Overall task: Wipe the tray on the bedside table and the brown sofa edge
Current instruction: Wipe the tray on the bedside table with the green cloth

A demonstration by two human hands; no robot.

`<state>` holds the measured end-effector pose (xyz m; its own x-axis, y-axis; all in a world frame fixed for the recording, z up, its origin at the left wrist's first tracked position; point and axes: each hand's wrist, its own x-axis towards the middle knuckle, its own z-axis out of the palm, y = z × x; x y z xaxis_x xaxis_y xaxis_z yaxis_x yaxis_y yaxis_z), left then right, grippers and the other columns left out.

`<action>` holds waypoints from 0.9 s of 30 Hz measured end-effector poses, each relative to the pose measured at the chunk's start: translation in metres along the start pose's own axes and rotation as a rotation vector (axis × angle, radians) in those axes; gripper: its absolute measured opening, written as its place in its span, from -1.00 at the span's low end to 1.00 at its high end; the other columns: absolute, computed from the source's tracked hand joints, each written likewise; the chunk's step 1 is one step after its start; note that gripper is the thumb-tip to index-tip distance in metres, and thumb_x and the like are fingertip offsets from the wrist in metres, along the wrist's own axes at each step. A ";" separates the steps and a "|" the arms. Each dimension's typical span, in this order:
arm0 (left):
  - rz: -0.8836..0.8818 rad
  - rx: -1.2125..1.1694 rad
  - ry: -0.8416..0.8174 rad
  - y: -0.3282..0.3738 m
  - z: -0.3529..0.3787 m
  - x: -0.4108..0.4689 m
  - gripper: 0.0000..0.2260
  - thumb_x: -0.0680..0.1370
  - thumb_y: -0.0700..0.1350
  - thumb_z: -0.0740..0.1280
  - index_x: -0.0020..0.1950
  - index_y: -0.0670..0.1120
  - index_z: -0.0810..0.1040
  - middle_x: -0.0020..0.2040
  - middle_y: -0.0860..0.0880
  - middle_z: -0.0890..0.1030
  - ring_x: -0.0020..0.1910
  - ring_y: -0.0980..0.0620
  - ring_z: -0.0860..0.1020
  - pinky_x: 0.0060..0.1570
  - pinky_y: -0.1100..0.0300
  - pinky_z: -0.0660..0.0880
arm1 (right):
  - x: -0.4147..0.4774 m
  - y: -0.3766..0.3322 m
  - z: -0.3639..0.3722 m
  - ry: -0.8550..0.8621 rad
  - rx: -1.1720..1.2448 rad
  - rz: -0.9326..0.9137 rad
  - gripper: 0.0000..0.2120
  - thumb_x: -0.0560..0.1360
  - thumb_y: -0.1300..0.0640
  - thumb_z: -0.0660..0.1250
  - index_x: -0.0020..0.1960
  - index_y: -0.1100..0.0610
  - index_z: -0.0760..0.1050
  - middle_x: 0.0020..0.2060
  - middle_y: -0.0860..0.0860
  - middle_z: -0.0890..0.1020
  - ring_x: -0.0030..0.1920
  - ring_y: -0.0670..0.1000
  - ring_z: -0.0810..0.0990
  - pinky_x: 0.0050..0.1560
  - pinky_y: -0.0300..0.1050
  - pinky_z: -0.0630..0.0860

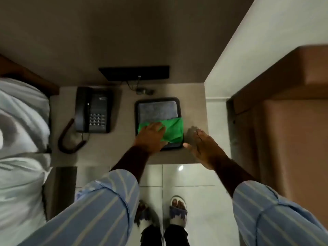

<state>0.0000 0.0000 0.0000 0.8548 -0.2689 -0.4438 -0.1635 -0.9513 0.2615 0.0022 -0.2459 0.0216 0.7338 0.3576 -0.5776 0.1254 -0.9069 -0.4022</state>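
Note:
A dark rectangular tray with a grey liner lies on the bedside table. A green cloth is spread over the tray's near half. My left hand presses flat on the cloth, fingers spread over its left part. My right hand rests flat on the table just right of the tray's near corner, fingers apart, holding nothing. The brown sofa stands to the right, its edge beyond a strip of tiled floor.
A black corded telephone sits on the table left of the tray. A dark panel with cables hangs on the wall behind. A bed with pale bedding lies at left. My feet in sandals stand on white tiles.

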 end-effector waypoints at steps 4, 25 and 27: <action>-0.082 0.112 0.042 -0.015 0.036 0.014 -0.33 0.50 0.18 0.40 0.54 -0.05 0.32 0.51 -0.19 0.38 0.42 -0.27 0.39 0.34 -0.16 0.39 | 0.008 0.021 0.041 -0.052 0.043 0.087 -0.12 0.64 -0.38 0.06 0.70 0.23 0.04 0.73 0.17 0.00 0.74 0.14 -0.04 0.75 0.08 0.02; -0.229 -0.051 0.183 0.123 -0.035 -0.104 -0.79 0.62 -0.16 0.25 0.24 -0.15 0.53 0.23 -0.16 0.53 0.09 -0.20 0.59 0.07 -0.15 0.63 | -0.136 0.023 -0.012 0.004 -0.150 0.038 -0.21 0.71 -0.31 -0.09 0.72 0.20 -0.13 0.74 0.13 -0.10 0.75 0.07 -0.15 0.76 0.06 -0.14; -0.223 -0.090 0.153 0.151 -0.035 -0.134 -0.78 0.63 -0.14 0.24 0.24 -0.17 0.53 0.22 -0.18 0.55 0.08 -0.24 0.60 0.10 -0.15 0.60 | -0.180 0.039 -0.005 0.042 -0.153 0.062 -0.20 0.71 -0.31 -0.08 0.73 0.20 -0.12 0.74 0.13 -0.11 0.75 0.06 -0.15 0.74 0.05 -0.16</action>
<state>-0.1223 -0.1027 0.1290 0.9304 -0.0219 -0.3659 0.0756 -0.9653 0.2499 -0.1217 -0.3467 0.1135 0.7700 0.2930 -0.5668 0.1766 -0.9515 -0.2519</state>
